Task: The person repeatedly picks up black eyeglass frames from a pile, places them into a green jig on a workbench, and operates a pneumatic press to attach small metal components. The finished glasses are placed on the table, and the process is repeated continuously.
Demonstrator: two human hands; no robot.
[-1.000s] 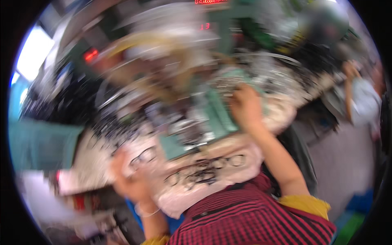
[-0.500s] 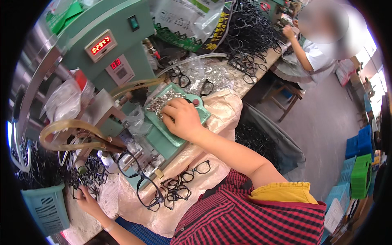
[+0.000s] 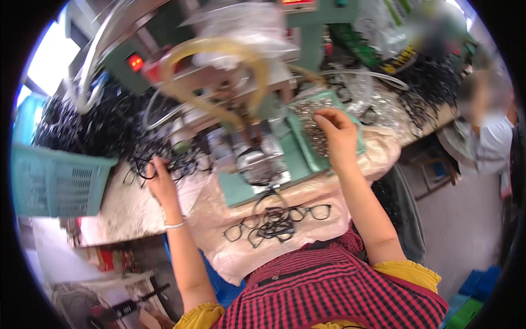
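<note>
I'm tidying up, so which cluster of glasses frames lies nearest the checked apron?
The cluster on the pink sheet, directly before the apron. The others lie farther off, such as the heap beside the left hand.

Head view, wide fisheye, left of a head-worn pair; faces down and forward from above the apron (image 3: pixel 323 288), which is close at the lower edge. Left hand (image 3: pixel 163 183) and right hand (image 3: pixel 341 140) mid-field over the tabletop (image 3: pixel 125 211). Green machine (image 3: pixel 308 59) beyond; co-worker (image 3: pixel 492 143) farther off, right rim.
</note>
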